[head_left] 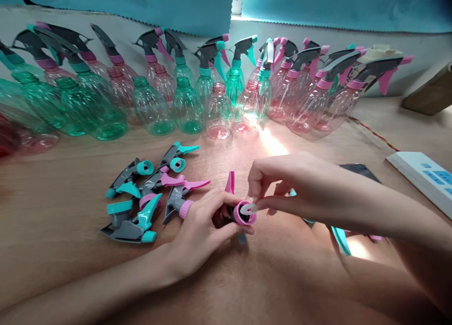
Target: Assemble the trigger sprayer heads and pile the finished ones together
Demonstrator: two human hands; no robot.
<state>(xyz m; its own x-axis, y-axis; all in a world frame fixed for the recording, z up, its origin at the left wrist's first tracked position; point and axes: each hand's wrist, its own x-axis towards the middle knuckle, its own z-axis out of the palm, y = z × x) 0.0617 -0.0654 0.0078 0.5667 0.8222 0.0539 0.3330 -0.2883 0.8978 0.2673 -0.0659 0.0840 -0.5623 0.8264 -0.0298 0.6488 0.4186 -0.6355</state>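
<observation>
My left hand point(203, 224) is closed around a trigger spray head point(237, 215), whose pink screw collar faces up toward me. Its pink trigger sticks up behind the fingers, and most of its grey body is hidden in the hand. Thumb and forefinger of my right hand point(282, 181) pinch a small white ring-like washer point(246, 209) at the mouth of the collar. I cannot tell how far in it sits. Left of my hands lies a pile of loose spray heads point(130, 224), grey with teal or pink collars and triggers.
Several clear green bottles point(154, 106) and pink bottles point(219, 111) line the back, some open-necked, others topped with spray heads. More spray-head parts point(341, 240) lie partly behind my right forearm. A dark flat object point(360, 172) and a white power strip point(422, 177) are at right.
</observation>
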